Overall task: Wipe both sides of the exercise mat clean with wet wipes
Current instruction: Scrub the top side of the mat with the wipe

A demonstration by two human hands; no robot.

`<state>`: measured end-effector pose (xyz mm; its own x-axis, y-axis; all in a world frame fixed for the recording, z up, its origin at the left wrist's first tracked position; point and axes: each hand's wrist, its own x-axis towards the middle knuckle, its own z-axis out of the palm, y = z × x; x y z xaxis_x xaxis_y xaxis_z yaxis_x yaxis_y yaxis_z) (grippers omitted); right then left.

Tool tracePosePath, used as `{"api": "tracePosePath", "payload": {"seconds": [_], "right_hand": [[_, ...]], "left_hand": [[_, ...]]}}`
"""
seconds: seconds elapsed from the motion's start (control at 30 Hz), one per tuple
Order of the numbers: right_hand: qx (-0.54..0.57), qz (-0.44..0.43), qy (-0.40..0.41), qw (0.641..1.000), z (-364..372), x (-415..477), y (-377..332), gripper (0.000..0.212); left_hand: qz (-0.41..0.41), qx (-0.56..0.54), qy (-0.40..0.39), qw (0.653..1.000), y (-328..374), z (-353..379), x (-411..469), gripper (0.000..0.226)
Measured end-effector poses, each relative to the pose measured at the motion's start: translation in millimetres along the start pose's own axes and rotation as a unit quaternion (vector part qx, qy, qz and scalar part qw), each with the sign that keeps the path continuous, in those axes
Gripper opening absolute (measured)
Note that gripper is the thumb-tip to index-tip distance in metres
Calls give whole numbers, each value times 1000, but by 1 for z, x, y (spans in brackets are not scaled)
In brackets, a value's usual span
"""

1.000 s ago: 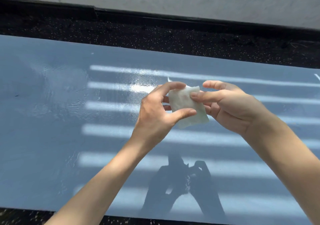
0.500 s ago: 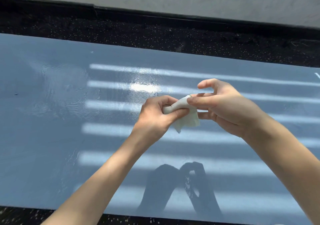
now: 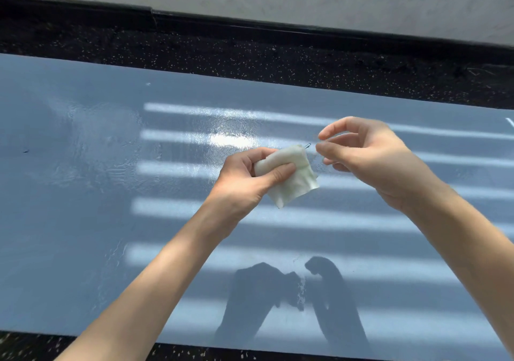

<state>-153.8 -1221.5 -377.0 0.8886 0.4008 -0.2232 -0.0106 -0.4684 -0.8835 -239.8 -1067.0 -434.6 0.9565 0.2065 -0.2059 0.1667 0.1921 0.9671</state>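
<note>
A blue-grey exercise mat (image 3: 83, 221) lies flat on the floor and fills most of the head view, with bands of sunlight across it. My left hand (image 3: 244, 177) grips a folded white wet wipe (image 3: 294, 180) above the mat's middle; its thumb presses the fold and one corner hangs down. My right hand (image 3: 367, 160) hovers just right of the wipe without touching it, fingers loosely curled, thumb and forefinger a little apart. A tiny dark strand (image 3: 307, 145) sticks out at the wipe's upper corner.
Wet streaks shine on the mat's left part (image 3: 91, 149). Dark speckled flooring (image 3: 278, 60) borders the mat's far side, then a black skirting (image 3: 278, 27) and a pale wall. A strip of the same floor shows along the near edge.
My right hand has let go of the wipe and drawn away to the right. My left hand has kept the wipe, which is folded smaller than one second ago.
</note>
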Motion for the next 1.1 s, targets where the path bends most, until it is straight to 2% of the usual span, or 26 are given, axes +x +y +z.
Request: {"api": "tracePosePath", "payload": {"seconds": [0.07,0.17,0.27,0.4,0.57,0.7,0.8,0.87,0.93,1.03,1.1], "right_hand": [[-3,-29,-10,1000,1,0,0,14],[17,-37,-116,992,3,-4,-2,31],[17,-46,-144,988,6,-6,0,17],[31,-28,-128,991,8,-4,5,17],[160,42,-91,982,16,-1,14,7],[221,56,-71,971,15,3,17,6],[302,69,-56,949,16,4,19,5],[337,79,-86,934,18,4,20,23],[323,75,-122,936,20,2,18,31],[251,65,-114,959,23,-2,19,22],[206,64,-128,968,24,-3,20,27]], "left_hand": [[-5,-7,-3,1000,1,0,0,10],[-7,1,-13,1000,1,-1,1,19],[-13,1,-2,1000,2,0,1,32],[-34,-13,49,998,0,0,3,60],[-26,-40,20,999,0,0,2,43],[-46,-83,-14,995,4,-4,3,24],[-53,-132,-32,989,6,-2,2,28],[-35,-139,-39,989,6,1,1,33],[-1,-101,-46,994,7,2,0,38],[56,-17,-60,997,5,-3,0,55],[73,41,-45,995,6,-3,0,45]]}}
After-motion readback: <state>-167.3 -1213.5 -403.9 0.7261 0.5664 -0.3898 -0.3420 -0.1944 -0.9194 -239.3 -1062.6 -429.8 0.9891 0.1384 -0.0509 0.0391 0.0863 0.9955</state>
